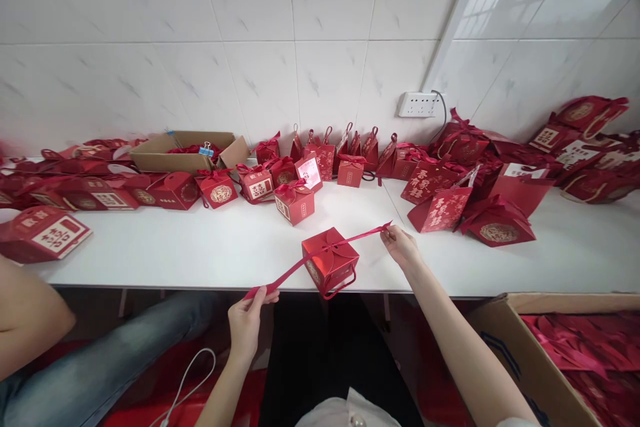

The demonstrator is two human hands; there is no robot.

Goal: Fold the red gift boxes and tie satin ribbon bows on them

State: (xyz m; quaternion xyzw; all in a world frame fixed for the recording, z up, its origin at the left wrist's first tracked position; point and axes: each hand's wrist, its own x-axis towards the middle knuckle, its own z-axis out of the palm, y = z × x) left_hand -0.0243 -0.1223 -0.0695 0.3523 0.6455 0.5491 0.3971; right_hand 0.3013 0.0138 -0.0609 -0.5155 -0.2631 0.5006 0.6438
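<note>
A red gift box (340, 268) with a folded petal-like top and a twisted cord handle sits at the table's front edge. Across its top runs a red ribbon (293, 271), drawn out to both sides. My left hand (250, 317) pinches the ribbon's left part, just in front of the table edge. On the right, my right hand (400, 243) pinches the other end between thumb and fingers, above the tabletop. Neither hand touches the box. Behind it stands a smaller red box (295, 203) with a bow on top.
Rows of red gift boxes line the white table (190, 253) along the tiled wall. An open cardboard box (173, 155) holds ribbons and a blue clip. A carton (505, 320) of red pieces stands at lower right. Another person's arm (30, 313) rests at left. A socket strip (417, 105) is wall-mounted.
</note>
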